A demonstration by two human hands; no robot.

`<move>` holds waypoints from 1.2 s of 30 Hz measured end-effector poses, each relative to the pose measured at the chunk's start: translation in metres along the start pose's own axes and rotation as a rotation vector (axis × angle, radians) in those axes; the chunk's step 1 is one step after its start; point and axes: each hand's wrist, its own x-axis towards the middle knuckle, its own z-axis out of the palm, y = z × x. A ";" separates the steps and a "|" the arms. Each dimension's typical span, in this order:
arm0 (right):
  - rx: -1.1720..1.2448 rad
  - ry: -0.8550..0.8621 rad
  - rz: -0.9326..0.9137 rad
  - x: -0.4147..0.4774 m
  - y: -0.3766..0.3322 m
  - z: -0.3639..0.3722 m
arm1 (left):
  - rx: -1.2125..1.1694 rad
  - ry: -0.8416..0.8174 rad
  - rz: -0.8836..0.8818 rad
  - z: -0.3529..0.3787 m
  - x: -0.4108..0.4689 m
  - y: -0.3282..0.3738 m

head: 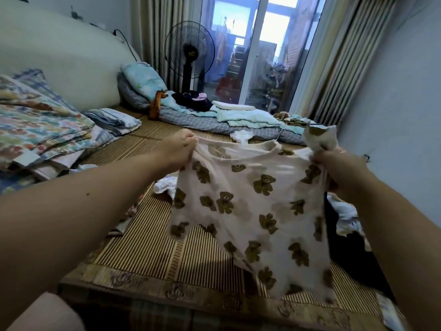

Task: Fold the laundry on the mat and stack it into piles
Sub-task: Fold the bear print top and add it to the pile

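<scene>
A pale pink shirt printed with brown teddy bears (253,211) hangs spread out in the air above the striped bamboo mat (152,249). My left hand (179,149) pinches its left shoulder. Its right shoulder is gripped by my right hand (338,168), with the right sleeve sticking up above my fingers. The hem dangles close to the mat's front border. Loose white laundry (164,185) lies on the mat behind the shirt, partly hidden by it. Dark and light garments (343,225) lie in a heap at the right.
Folded floral bedding (43,130) is stacked at the left. A grey quilt with pillows, folded light-blue cloth and a dark clothes pile (193,101) lies across the far end. A standing fan (189,53) is in front of the glass door. A wall runs along the right.
</scene>
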 end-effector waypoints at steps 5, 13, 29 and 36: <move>0.043 -0.086 0.132 -0.006 0.012 -0.023 | 0.169 -0.179 0.101 -0.015 -0.006 0.022; 0.135 -0.821 0.292 -0.013 0.042 -0.080 | -0.005 -0.738 -0.165 -0.079 -0.011 0.054; 0.035 -0.067 0.474 0.044 0.183 0.013 | 0.272 -0.439 -0.204 0.096 0.078 -0.080; -0.176 0.108 0.530 0.082 0.251 0.025 | 0.330 -0.501 -0.266 0.175 0.113 -0.135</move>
